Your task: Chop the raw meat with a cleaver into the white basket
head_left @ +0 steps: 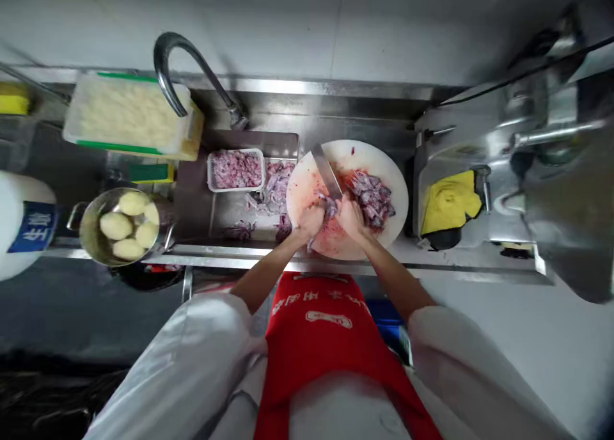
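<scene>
On a round white cutting board (307, 178), my right hand (352, 217) grips a cleaver (327, 170), its broad blade pointing up and to the left. My left hand (311, 220) is closed on a purplish piece of raw meat (329, 206), just left of the knife hand. A heap of similar raw meat (371, 197) lies on the right part of the board, which is stained red. More pieces (279, 187) lie in the sink (223, 219) to the left. Beside them, a white basket (263, 171) holds smaller purplish-pink pieces.
A curved faucet (165, 75) rises over the sink. Farther left are a clear tub (71, 117) of pale pieces, a metal pot (87, 235) with several peeled potatoes, and a white bucket (12, 197). A yellow cloth (451, 200) lies right of the board.
</scene>
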